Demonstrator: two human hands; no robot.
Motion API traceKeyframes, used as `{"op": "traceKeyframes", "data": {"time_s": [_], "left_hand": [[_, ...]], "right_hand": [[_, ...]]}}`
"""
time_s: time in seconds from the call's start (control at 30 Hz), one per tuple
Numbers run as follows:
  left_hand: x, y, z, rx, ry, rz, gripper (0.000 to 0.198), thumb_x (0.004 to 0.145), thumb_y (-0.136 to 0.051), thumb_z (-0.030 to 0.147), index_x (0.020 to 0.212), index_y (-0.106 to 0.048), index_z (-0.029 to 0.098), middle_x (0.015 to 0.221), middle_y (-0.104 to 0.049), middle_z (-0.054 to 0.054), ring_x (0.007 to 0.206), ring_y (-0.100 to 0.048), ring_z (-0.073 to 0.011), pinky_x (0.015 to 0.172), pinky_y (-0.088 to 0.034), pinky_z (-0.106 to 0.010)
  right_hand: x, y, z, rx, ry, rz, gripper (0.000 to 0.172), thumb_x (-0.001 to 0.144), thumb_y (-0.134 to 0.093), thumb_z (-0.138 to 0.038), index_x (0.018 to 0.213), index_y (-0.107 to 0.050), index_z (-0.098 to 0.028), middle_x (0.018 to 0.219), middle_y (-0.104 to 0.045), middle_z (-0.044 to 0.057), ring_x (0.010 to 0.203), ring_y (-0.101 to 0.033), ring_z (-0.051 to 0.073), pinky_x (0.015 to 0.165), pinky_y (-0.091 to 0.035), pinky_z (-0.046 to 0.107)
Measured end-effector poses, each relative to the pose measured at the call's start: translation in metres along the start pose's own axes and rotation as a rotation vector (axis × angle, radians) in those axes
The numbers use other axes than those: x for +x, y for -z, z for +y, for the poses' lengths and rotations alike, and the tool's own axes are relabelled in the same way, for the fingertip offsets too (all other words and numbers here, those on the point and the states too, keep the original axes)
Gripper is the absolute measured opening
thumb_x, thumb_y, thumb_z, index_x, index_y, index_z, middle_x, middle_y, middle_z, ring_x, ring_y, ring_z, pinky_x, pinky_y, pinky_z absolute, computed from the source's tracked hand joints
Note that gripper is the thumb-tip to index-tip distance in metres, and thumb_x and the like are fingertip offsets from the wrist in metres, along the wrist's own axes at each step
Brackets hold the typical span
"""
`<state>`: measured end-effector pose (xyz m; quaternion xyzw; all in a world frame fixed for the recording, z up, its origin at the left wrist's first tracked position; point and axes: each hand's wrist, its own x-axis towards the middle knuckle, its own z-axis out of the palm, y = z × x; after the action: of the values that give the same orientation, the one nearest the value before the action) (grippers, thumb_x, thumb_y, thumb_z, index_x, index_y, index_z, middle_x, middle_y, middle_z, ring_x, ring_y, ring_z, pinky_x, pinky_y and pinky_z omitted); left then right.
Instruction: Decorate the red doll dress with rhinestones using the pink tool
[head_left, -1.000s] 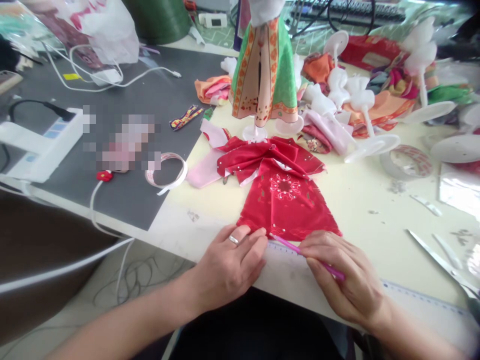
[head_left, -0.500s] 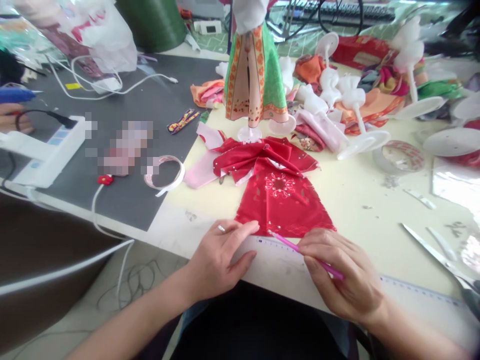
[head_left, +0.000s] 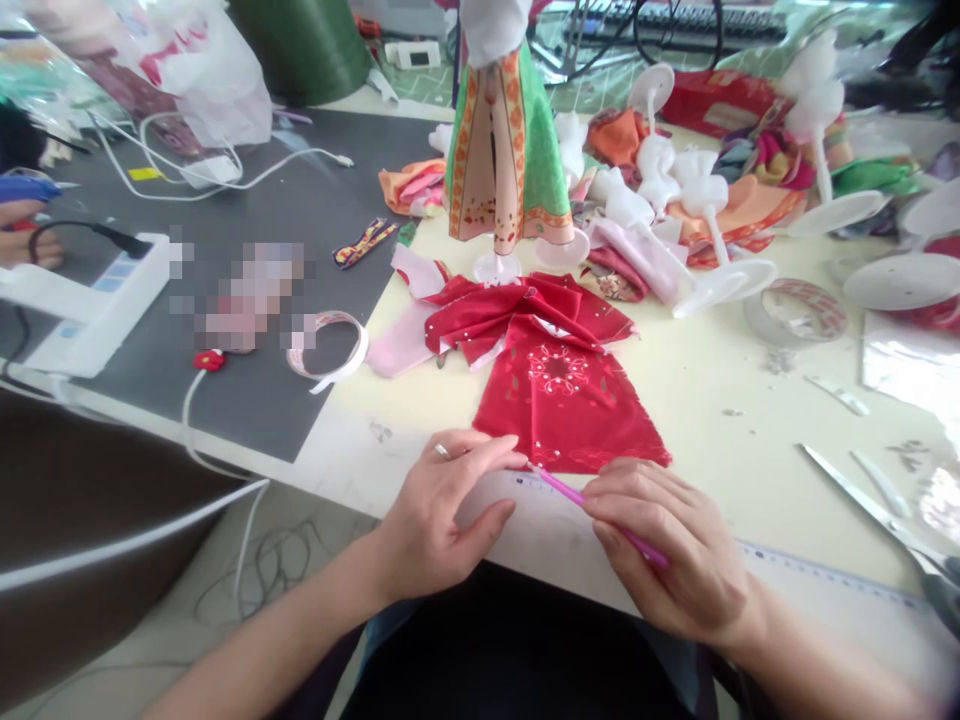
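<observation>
A small red doll dress (head_left: 574,420) with a white flower pattern and small shiny beads lies flat near the table's front edge. My left hand (head_left: 450,510) rests at its lower left corner, fingers stretched out, with the fingertips on the hem. Between the fingers of my right hand (head_left: 675,545) is a thin pink pen-like stick (head_left: 562,487), whose tip touches the hem close to my left fingertips. A ruler strip (head_left: 529,482) runs along the table edge below the dress, partly covered by my right hand.
Behind the dress stands a doll form in a green and orange robe (head_left: 551,160). White doll stands (head_left: 705,195) and cloth pieces crowd the back right. Scissors (head_left: 874,510) lie at right, tape (head_left: 330,350) at left. Another person's hand (head_left: 30,235) holds a blue tool.
My right hand and the pink stick have moved slightly left, bringing the tip closer to my left fingertips. The dress has stayed in place.
</observation>
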<state>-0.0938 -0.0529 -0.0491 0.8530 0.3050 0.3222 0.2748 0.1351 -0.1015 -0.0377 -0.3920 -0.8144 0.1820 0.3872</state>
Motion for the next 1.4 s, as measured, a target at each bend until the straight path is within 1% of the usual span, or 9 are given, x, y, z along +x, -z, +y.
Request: {"op": "traceKeyframes", "data": {"time_s": [0.23,0.33,0.5,0.7,0.87,0.93,1.17,1.4], "left_hand": [[-0.001,-0.001,-0.002,0.007,0.000,-0.016,0.056,0.079,-0.061,0.015,0.132,-0.041,0.014,0.106,-0.068,-0.007,0.103,-0.054,-0.0203,0.094,-0.042,-0.040],[-0.001,-0.001,-0.003,0.016,0.011,-0.033,0.057,0.080,-0.061,0.015,0.133,-0.040,0.015,0.106,-0.068,-0.007,0.103,-0.054,-0.0201,0.094,-0.042,-0.040],[0.000,-0.003,-0.002,0.000,0.036,-0.019,0.055,0.082,-0.058,0.014,0.133,-0.039,0.017,0.103,-0.068,-0.006,0.100,-0.056,-0.0191,0.093,-0.042,-0.039],[0.002,-0.005,-0.001,-0.122,0.138,0.010,0.054,0.082,-0.056,0.010,0.132,-0.039,0.021,0.095,-0.068,-0.002,0.095,-0.057,-0.0165,0.090,-0.044,-0.038],[0.003,-0.009,0.002,-0.234,0.324,0.034,0.050,0.082,-0.059,0.013,0.128,-0.042,0.022,0.087,-0.065,0.001,0.087,-0.060,-0.0142,0.086,-0.046,-0.033],[0.004,-0.009,0.003,-0.276,0.372,0.033,0.049,0.082,-0.059,0.014,0.128,-0.042,0.022,0.085,-0.065,0.002,0.085,-0.061,-0.0133,0.086,-0.046,-0.033],[0.006,-0.008,0.004,-0.386,0.449,0.015,0.049,0.082,-0.060,0.015,0.128,-0.043,0.023,0.083,-0.064,0.002,0.083,-0.061,-0.0119,0.087,-0.045,-0.032],[0.009,-0.007,0.007,-0.452,0.445,0.033,0.052,0.081,-0.059,0.011,0.129,-0.041,0.020,0.080,-0.063,0.001,0.079,-0.060,-0.0121,0.083,-0.048,-0.032]], "right_hand": [[0.001,-0.001,-0.001,-0.010,0.039,-0.021,0.020,0.079,-0.053,-0.003,0.098,-0.055,-0.010,0.083,-0.063,0.009,0.081,-0.060,0.018,0.070,-0.051,0.034],[0.002,0.000,0.000,-0.040,0.086,-0.029,0.019,0.079,-0.053,-0.003,0.097,-0.055,-0.009,0.083,-0.064,0.010,0.081,-0.061,0.019,0.072,-0.052,0.035],[0.004,0.001,-0.001,-0.076,0.123,-0.025,0.017,0.080,-0.053,-0.003,0.096,-0.055,-0.010,0.083,-0.065,0.009,0.080,-0.061,0.017,0.073,-0.054,0.036],[0.003,0.002,-0.004,-0.087,0.138,-0.016,0.016,0.082,-0.050,-0.005,0.095,-0.055,-0.012,0.083,-0.066,0.008,0.078,-0.062,0.016,0.074,-0.055,0.036],[0.004,0.004,-0.006,-0.108,0.144,-0.022,0.013,0.083,-0.049,-0.007,0.094,-0.056,-0.012,0.084,-0.067,0.008,0.080,-0.062,0.016,0.076,-0.056,0.036],[0.005,0.005,-0.007,-0.106,0.144,-0.019,0.013,0.084,-0.049,-0.008,0.094,-0.055,-0.013,0.084,-0.067,0.008,0.080,-0.063,0.016,0.076,-0.056,0.036],[0.001,0.006,-0.006,-0.055,0.168,-0.019,0.013,0.082,-0.050,-0.005,0.093,-0.056,-0.009,0.082,-0.066,0.009,0.079,-0.062,0.016,0.075,-0.056,0.037],[0.005,0.010,-0.007,-0.027,0.130,-0.025,0.017,0.082,-0.049,-0.005,0.096,-0.055,-0.012,0.084,-0.066,0.009,0.081,-0.063,0.017,0.075,-0.056,0.037]]}}
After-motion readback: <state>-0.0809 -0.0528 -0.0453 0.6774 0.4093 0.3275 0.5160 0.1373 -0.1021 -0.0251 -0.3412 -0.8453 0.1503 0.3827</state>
